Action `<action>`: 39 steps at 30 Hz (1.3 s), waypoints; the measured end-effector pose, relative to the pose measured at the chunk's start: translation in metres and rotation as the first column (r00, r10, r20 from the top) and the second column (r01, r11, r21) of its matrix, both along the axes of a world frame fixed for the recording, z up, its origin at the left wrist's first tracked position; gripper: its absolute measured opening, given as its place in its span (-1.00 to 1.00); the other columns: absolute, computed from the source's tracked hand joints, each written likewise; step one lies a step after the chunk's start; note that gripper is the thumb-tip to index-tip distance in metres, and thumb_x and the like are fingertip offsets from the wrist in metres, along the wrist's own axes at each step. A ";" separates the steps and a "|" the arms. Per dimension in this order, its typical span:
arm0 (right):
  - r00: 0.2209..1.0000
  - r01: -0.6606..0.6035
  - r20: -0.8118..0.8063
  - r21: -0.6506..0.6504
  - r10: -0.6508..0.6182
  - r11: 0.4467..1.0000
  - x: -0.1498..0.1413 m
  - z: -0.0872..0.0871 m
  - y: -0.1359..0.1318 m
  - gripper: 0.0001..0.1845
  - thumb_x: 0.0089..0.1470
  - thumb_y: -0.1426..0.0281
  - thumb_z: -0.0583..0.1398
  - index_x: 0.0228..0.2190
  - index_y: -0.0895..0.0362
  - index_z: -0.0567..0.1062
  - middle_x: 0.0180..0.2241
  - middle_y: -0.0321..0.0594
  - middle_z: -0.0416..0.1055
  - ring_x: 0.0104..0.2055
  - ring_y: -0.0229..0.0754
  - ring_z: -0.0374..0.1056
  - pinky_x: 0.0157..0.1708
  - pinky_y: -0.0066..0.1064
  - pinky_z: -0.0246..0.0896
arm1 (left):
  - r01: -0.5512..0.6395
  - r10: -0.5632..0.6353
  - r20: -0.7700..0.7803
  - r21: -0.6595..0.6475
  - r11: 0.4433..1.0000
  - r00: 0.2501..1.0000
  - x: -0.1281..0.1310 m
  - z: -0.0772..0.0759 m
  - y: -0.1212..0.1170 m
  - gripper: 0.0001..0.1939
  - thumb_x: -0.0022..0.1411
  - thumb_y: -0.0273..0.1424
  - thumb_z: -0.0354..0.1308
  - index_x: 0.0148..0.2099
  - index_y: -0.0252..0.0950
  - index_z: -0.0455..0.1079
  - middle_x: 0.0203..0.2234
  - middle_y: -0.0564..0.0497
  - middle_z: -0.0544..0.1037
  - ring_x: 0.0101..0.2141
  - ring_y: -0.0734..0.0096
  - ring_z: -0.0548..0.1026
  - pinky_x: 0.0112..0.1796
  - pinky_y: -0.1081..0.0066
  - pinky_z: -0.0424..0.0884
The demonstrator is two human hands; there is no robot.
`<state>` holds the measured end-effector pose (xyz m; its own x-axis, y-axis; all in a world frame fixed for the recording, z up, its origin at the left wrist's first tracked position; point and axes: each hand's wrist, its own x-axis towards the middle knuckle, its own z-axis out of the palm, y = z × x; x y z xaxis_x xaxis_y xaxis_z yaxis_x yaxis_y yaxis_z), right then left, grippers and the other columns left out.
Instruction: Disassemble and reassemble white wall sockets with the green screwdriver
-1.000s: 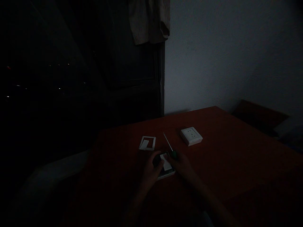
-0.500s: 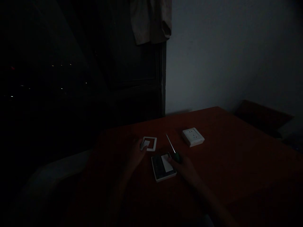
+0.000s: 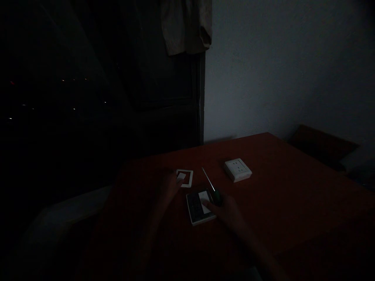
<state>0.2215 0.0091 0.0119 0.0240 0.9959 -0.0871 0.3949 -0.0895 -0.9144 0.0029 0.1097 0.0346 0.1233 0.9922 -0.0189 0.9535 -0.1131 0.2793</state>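
Right hand [image 3: 227, 210]: clamped on the green-handled metal screwdriver [image 3: 216, 194], thumb on the white key [image 3: 204, 201] of the dark, white-rimmed square box [image 3: 193, 207]. Shaft points away and leftward; key's long axis runs nearly away from me. Left hand [image 3: 170, 186]: fingertips at the small white plate [image 3: 181, 176] by the white square frame [image 3: 191, 178]; closure: cannot tell. Ahead-right of my right hand: white square socket [image 3: 238, 168], short of the reddish-brown desk's [image 3: 281, 187] far edge; desk surface extends rightward.

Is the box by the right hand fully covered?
Partly covered: a white panel covers its right; the left of the box shows dark.
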 end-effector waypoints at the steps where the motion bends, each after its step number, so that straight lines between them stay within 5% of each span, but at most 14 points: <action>1: 1.000 -0.003 0.003 0.001 0.003 1.000 0.000 0.000 0.000 -0.56 -0.09 0.08 0.26 -0.27 0.15 0.50 -0.36 -0.19 0.56 -0.38 -0.11 0.47 -0.45 -0.41 0.30 | -0.003 0.003 0.000 -0.010 1.000 1.000 0.000 -0.001 0.002 -0.83 0.20 -0.34 0.15 -0.18 -0.30 0.42 -0.26 -0.11 0.55 -0.22 0.24 0.50 -0.28 0.43 0.29; 16: 1.000 -0.013 0.015 0.012 0.013 1.000 0.000 -0.006 0.002 -0.54 -0.06 0.07 0.25 -0.22 0.15 0.50 -0.33 -0.19 0.57 -0.34 -0.10 0.49 -0.42 -0.41 0.33 | -0.014 0.017 0.340 -0.012 1.000 0.940 0.002 0.002 0.002 -0.86 0.19 -0.38 0.09 -0.43 -0.27 0.32 -0.47 0.04 0.47 -0.40 0.35 0.45 -0.37 0.44 0.27; 19: 1.000 -0.006 0.018 0.011 0.006 1.000 0.000 -0.007 0.002 -0.53 -0.07 0.06 0.24 -0.24 0.16 0.50 -0.35 -0.19 0.57 -0.36 -0.10 0.48 -0.45 -0.42 0.32 | -0.001 0.011 0.479 -0.022 1.000 0.878 -0.001 0.008 -0.008 -0.91 0.19 -0.37 0.05 -0.32 -0.27 0.33 -0.44 0.03 0.49 -0.37 0.34 0.47 -0.33 0.42 0.33; 24: 1.000 -0.013 0.004 0.030 0.013 0.999 -0.001 -0.005 0.002 -0.56 -0.08 0.07 0.25 -0.25 0.13 0.50 -0.34 -0.20 0.57 -0.36 -0.11 0.48 -0.44 -0.42 0.33 | 0.057 0.013 0.665 -0.083 0.995 0.747 0.002 0.016 -0.047 -0.63 0.18 -0.26 0.02 0.01 -0.28 0.30 -0.25 -0.07 0.55 -0.24 0.25 0.53 -0.25 0.35 0.41; 29: 1.000 -0.023 -0.005 0.033 0.023 0.999 -0.001 -0.003 0.001 -0.58 -0.05 0.08 0.24 -0.24 0.13 0.50 -0.32 -0.21 0.57 -0.33 -0.11 0.49 -0.39 -0.42 0.34 | 0.106 0.164 0.812 -0.266 0.958 0.560 0.015 0.010 -0.084 -0.46 0.08 -0.21 0.14 0.10 -0.28 0.25 -0.34 -0.02 0.55 -0.41 0.28 0.53 -0.37 0.36 0.41; 39: 0.999 -0.030 0.031 0.025 0.029 0.999 0.001 -0.004 0.003 -0.57 -0.05 0.07 0.23 -0.25 0.14 0.50 -0.34 -0.20 0.56 -0.36 -0.13 0.47 -0.45 -0.45 0.30 | 0.066 0.013 0.669 -0.093 0.994 0.743 0.027 -0.004 -0.097 -0.65 0.16 -0.32 0.05 0.02 -0.20 0.31 -0.34 0.03 0.49 -0.29 0.30 0.49 -0.23 0.35 0.37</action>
